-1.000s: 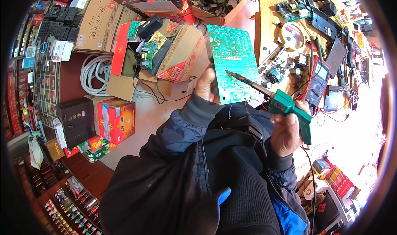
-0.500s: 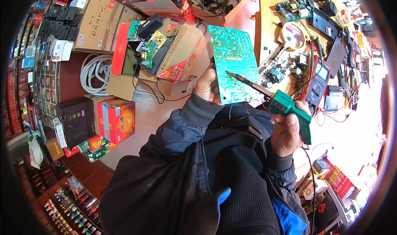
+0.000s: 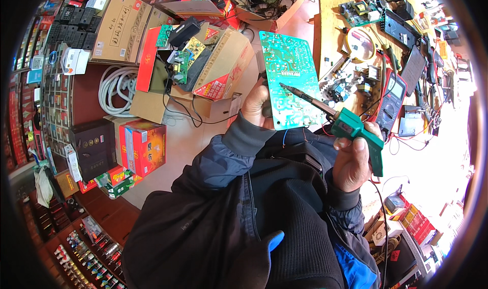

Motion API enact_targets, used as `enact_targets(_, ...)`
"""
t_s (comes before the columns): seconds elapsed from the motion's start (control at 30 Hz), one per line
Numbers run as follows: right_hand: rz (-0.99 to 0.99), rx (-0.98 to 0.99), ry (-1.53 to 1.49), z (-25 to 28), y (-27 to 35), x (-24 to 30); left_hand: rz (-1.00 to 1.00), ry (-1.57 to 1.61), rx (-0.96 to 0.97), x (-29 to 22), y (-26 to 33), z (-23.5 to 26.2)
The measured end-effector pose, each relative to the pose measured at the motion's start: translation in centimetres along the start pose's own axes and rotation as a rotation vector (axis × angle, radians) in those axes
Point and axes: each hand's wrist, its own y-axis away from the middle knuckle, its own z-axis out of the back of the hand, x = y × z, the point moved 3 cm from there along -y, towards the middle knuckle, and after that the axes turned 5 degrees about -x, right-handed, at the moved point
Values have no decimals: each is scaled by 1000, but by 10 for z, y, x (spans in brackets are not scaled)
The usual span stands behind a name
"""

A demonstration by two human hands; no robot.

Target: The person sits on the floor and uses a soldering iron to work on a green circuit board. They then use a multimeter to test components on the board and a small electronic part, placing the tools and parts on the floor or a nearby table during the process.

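Note:
A green circuit board [image 3: 292,98] is held up by its lower left edge, solder side toward me. My left hand [image 3: 256,106] is closed on that edge, with some fingers hidden behind the board. In my right hand [image 3: 352,162] is a green gun-shaped soldering iron [image 3: 351,125], gripped round its handle. Its long metal tip points left and lies at the board's left middle part; whether it touches cannot be made out. A dark cord hangs down from the iron's handle.
At the right, a wooden workbench [image 3: 329,34] carries loose electronic parts, a yellow ring-shaped roll [image 3: 360,45] and a red-rimmed multimeter [image 3: 389,103]. Left of the board stands an open cardboard box [image 3: 223,65] with boards and adapters. A coiled white hose [image 3: 114,93] lies farther left.
The circuit board and my left hand have shifted slightly to the right. The iron's tip has moved a little right with them, staying at nearly the same part of the board.

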Motion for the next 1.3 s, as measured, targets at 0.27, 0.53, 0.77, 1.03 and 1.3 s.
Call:
enact_targets(0.27,3,-11,-20,0,0,0,39,7,-15,0,3,5)
enact_targets(0.53,-12,7,-1,-1,-2,2,47,-4,-2,0,3,3)
enact_targets(0.77,-46,-31,-14,2,-2,3,58,27,3,2,1,5)
enact_targets(1.03,-17,-24,-11,4,-3,5,86,27,23,3,1,4)
enact_targets(1.3,5,-85,-35,8,-6,10,76,48,-34,5,0,-3)
